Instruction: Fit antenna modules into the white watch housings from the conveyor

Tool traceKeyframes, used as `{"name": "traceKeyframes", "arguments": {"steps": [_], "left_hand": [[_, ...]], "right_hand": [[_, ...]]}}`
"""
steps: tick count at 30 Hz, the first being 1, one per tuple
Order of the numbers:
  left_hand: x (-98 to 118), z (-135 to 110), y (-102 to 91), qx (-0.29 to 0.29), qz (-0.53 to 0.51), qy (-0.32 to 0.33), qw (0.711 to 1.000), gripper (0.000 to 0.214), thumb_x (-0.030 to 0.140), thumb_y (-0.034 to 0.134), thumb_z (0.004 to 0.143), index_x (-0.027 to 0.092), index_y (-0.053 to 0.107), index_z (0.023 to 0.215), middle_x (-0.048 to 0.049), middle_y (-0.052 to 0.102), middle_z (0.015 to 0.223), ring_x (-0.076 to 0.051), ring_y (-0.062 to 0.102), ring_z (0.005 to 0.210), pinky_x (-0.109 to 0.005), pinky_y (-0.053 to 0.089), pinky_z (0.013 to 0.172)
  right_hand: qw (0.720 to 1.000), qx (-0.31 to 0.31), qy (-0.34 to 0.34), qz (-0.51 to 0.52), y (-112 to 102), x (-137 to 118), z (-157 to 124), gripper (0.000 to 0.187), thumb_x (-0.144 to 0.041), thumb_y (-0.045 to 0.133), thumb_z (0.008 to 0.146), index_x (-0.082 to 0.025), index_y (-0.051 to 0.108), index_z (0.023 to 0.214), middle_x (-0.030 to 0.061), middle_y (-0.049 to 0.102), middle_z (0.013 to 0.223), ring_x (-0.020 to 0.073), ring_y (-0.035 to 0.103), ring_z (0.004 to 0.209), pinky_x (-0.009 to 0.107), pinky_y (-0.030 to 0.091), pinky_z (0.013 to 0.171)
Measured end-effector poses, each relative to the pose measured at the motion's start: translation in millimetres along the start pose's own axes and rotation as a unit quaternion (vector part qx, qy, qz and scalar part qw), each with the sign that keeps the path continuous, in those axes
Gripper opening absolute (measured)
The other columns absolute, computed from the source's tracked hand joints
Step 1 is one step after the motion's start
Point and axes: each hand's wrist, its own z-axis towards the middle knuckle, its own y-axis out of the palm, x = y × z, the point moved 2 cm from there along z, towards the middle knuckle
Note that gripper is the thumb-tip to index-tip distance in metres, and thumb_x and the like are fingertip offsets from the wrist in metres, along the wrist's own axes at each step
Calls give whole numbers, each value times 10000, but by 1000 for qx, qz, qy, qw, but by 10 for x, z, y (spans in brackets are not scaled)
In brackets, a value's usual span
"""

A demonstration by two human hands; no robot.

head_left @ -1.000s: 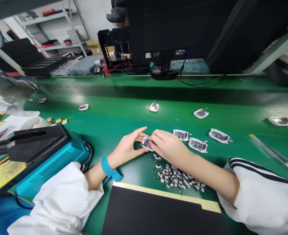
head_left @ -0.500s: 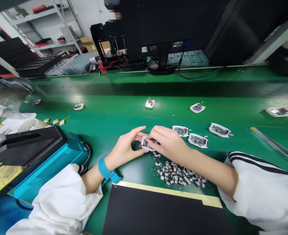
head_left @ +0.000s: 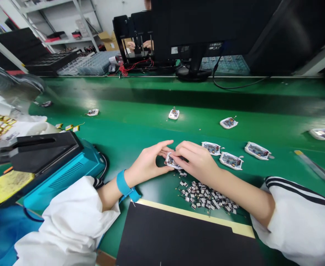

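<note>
View has shifted slightly since the earlier frame. Left hand (head_left: 147, 159) and right hand (head_left: 197, 160), both half-closed, pinch a white-framed circuit module (head_left: 172, 161) near the table (head_left: 140, 111) front edge; right fingers hide part of it. Small-component pile (head_left: 206, 197) lies just below.

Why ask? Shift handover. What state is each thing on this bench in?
Left hand: holding the white-framed circuit module.
Right hand: also holding that module.
Other circuit modules: lying flat, separate.
Small metal parts: loose in a heap.
Teal machine: black top lowered.
</note>
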Motion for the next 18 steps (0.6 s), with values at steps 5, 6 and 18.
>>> {"name": "traceKeyframes", "arguments": {"steps": [5,6,18], "left_hand": [[-5,-9,18,-6,17,3,1000,608,178,659,653,173,374,1191,-53,600,977,-125,588,819,-259,506,778],[-8,-9,21,-3,21,2,1000,606,181,660,653,171,375,1188,-53,601,973,-124,588,815,-259,507,775],[2,-9,28,56,18,-2,998,536,170,664,643,158,418,1119,-44,620,944,-109,600,774,-237,512,758]], "right_hand": [[999,-15,13,31,-36,-15,4,147,-145,429,814,-152,550,729,51,577,722,121,526,661,235,441,586],[999,-21,11,39,-43,-17,1,148,-121,423,809,-154,558,756,51,588,751,121,537,687,234,451,606],[999,-10,48,20,-70,8,35,94,-134,502,777,-152,587,742,53,607,745,149,546,704,292,463,636]]}}
